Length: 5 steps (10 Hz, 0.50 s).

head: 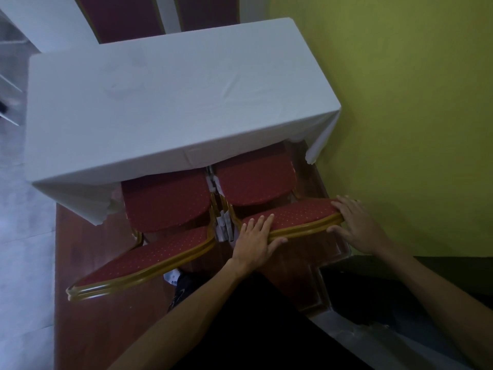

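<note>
Two red padded chairs with gold frames stand side by side, their seats tucked under a table draped in a white cloth. My left hand grips the left end of the right chair's backrest, fingers over the red padding and thumb under the gold rim. My right hand grips the right end of that same backrest, fingers over the top and thumb against the gold edge. The left chair's backrest is untouched.
A yellow-green wall runs close along the right side. Reddish-brown carpet lies beneath the chairs and grey floor lies to the left. Two more red chair backs stand beyond the table. My dark shoe shows below the left chair.
</note>
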Tool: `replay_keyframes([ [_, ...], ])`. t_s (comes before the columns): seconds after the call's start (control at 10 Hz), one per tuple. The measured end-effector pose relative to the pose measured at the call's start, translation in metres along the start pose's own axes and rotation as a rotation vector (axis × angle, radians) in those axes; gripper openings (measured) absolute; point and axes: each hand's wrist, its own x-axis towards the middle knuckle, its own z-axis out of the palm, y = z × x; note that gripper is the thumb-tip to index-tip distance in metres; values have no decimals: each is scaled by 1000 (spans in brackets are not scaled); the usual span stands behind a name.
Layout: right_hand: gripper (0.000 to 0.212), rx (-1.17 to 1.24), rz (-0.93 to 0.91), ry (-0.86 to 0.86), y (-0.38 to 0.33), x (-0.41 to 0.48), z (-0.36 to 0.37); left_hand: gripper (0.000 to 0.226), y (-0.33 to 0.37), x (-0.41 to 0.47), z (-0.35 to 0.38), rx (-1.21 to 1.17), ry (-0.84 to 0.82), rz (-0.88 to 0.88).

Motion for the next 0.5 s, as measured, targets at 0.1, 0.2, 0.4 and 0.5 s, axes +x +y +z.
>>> replay_keyframes([
  [0.1,100,4,1,-23,-1,0,-4,89,0,1,-2,46,-20,3],
  [0.2,102,-4,9,-54,2,2,-9,87,-1,3,-6,126,-25,23],
  [0.4,102,138,61,-164,0,7,-29,96,-5,14,-41,185,-145,72],
  [0.5,100,213,123,-130,1,17,-42,104,-6,30,-76,266,-176,93],
])
